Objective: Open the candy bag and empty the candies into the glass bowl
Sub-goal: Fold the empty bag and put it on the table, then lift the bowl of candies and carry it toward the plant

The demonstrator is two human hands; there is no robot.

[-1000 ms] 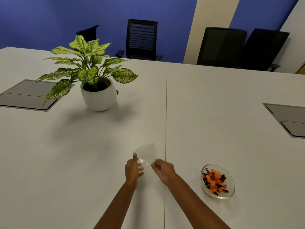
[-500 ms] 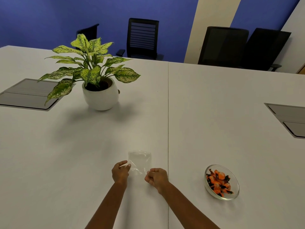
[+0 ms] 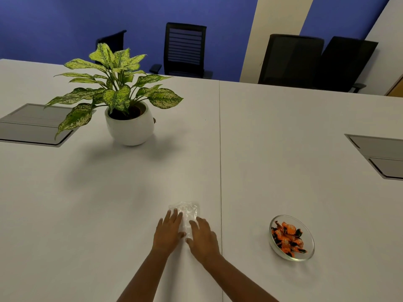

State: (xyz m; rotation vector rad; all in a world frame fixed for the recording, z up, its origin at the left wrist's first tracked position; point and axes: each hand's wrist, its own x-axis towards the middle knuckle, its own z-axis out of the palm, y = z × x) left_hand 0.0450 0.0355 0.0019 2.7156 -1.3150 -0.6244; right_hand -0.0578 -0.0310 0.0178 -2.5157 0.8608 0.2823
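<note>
A clear, crumpled candy bag (image 3: 186,212) lies flat on the white table (image 3: 283,149) near the front middle, with nothing visible inside it. My left hand (image 3: 168,233) rests palm down on its left side, fingers spread. My right hand (image 3: 204,238) lies flat on its near right part, fingers apart. Neither hand grips the bag. To the right, a glass bowl (image 3: 305,255) holds several orange and black wrapped candies (image 3: 287,237).
A potted plant (image 3: 128,125) in a white pot stands at the back left. Grey cable hatches (image 3: 35,125) (image 3: 383,155) sit in the table at the left and right. Black chairs (image 3: 185,49) stand behind the far edge.
Both hands held the bag up by its lower corners; they have laid it down on the table, let go and flattened out on top of it.
</note>
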